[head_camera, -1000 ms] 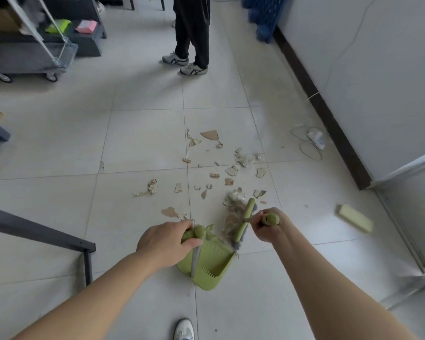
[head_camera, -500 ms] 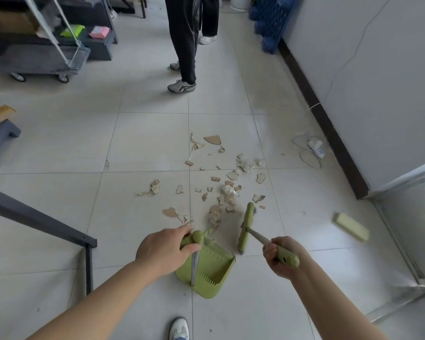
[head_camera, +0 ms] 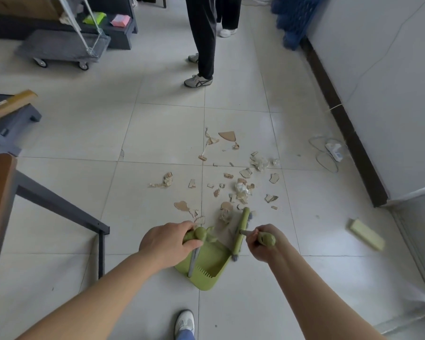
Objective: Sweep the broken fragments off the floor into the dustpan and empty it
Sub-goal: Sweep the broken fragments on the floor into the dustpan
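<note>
My one white shoe shows at the bottom edge, on the pale grey tiled floor with its thin dark joints. Just ahead of it the single green dustpan rests on a tile, its mouth facing the debris. My left hand is curled round the green knob that tops its grey rod. My right hand grips the green handle of the one broom. The broom's head stands on the floor against the dustpan's right edge, touching the nearest scraps.

The broken fragments lie scattered beyond, from the dustpan's mouth out across two rows of tiles. They are tan and whitish, too many and too small for a sure count. The largest, a fan-shaped piece, lies farthest out.

To my left is a brown tabletop on a dark metal frame. To my right one pale yellow-green block lies on the tiles, well apart from the debris. Behind it runs a grey wall with a dark baseboard, and one white plug with a looped cable at its foot.

Farther off stand legs in dark trousers; I count three shoes there. At far left is one wheeled cart, with two wheels showing.
</note>
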A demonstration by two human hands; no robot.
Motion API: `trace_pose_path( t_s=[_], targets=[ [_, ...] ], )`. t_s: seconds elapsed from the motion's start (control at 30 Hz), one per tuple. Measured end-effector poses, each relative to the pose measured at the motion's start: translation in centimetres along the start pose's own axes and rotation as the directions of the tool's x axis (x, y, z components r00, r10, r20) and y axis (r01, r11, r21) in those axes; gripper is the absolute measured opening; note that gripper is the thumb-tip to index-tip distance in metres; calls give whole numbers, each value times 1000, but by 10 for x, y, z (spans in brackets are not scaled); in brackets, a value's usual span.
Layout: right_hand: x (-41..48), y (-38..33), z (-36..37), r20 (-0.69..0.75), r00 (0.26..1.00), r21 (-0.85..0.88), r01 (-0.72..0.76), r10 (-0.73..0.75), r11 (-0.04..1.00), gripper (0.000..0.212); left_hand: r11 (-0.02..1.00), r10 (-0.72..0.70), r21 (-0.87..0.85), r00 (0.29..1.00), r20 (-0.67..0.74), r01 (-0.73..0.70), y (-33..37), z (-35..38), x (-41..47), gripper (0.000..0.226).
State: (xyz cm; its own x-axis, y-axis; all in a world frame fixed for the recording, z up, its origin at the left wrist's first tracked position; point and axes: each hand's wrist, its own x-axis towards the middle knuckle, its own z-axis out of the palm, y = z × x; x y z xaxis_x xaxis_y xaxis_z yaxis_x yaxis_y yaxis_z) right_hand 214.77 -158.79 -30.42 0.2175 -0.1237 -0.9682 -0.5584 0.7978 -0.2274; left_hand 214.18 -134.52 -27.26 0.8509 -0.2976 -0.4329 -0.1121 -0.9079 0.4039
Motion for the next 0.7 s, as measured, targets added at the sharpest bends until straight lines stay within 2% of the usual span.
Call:
trace_pose_path(
  t_s=[0.13,0.23,0.43,0.7],
  targets=[
    [-1,2,9,55,998,-4,1,-1,1000,49,1000,-17,-17,1000,18,17,-19,-10,3,19],
    [1,6,5,89,996,-41,-1,5,999,47,1000,-23,-14,1000,19,23,-31,-17,1,21],
    [-23,26,16,144,989,-267,6,34,964,12,999,-35,10,999,-25,35,-57,-41,-6,23],
    [-65,50,64,307,940,-424,-6,150,906,21,990,-141,-2,980,-142,142,-94,-61,-24,30]
  ],
)
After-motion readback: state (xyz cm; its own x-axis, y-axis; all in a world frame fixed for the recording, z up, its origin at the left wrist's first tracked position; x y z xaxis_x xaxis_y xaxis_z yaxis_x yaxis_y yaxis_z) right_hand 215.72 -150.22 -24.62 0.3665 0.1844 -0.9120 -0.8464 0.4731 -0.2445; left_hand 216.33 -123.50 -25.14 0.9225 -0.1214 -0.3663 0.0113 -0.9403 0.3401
